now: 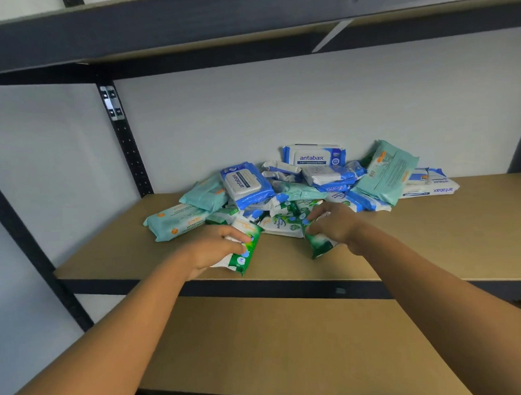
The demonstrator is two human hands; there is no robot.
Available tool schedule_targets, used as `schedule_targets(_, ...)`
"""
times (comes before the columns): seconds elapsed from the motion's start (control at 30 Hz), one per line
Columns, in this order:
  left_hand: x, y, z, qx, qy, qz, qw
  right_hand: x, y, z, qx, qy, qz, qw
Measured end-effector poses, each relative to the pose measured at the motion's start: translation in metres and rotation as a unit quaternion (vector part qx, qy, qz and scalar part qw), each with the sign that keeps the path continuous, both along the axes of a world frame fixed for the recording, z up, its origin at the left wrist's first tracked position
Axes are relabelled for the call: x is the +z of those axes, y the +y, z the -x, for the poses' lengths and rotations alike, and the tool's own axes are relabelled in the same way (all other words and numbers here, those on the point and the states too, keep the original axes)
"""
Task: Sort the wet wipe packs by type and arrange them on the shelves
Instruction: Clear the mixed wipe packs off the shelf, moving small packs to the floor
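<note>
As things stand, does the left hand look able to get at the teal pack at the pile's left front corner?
Probably not yet: the teal pack lies close and mostly uncovered, but the left hand is full, gripping a green pack; it would need to set that down first.

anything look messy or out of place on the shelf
Yes: the packs lie in one mixed heap at the back of the shelf, blue, teal and green together, tilted and overlapping. The left hand and right hand each grip a green pack.
</note>
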State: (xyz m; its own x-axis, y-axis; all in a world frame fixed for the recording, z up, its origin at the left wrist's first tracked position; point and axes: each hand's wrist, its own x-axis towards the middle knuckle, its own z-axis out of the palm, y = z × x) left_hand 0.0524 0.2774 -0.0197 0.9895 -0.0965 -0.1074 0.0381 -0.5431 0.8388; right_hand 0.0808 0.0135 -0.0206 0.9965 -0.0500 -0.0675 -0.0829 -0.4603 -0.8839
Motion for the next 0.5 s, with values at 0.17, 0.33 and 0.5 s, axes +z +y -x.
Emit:
schedule_targets(0.17, 0.013, 0.017, -0.011, 0.128, -0.076, 0.121, 0.981, 0.007, 0.012, 0.004, 0.02, -0.058, -0.061, 0.996)
schedule_targets(0.33, 0.019, 0.018, -0.035, 0.211, -0.014, 0.312, 0.926, 0.022, 0.039, 0.003, 0.07, -0.068, -0.076, 0.992)
schedule_targets(0.5, 0.008, 0.003, -0.065, 0.255, 0.062, 0.334, 0.905, 0.016, 0.057, -0.008, 0.097, -0.066, -0.082, 0.99)
